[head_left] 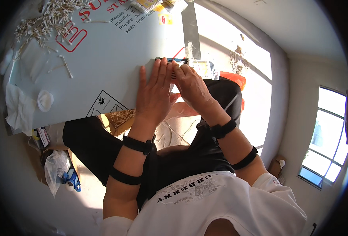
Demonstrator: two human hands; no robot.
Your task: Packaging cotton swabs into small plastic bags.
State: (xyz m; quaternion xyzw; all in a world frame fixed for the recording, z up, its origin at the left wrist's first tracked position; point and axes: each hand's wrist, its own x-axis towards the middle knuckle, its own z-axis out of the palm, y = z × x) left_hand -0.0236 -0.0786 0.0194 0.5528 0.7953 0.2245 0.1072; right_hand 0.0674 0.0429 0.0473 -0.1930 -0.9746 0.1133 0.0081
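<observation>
My left hand (155,88) lies with its fingers stretched out near the right edge of a grey printed board (115,74). Its fingertips press beside a thin dark strip (158,59). My right hand (192,87) is closed next to it, fingers curled down at the same spot. What its fingertips grip is hidden by the hand. Just past the right fingers sits a small clear packet of cotton swabs (202,68), reaching over the board's edge. At the far left of the board lies a loose heap of cotton swabs (50,25), with a few stray swabs (66,67) nearer.
Filled swab packets (145,5) lie at the board's far edge. Crumpled white tissue (20,108) and a round cotton pad (45,101) rest at its left. Below are a box of sticks (121,118) and a clear plastic bag (57,167). Something orange (235,79) lies beyond my right knee.
</observation>
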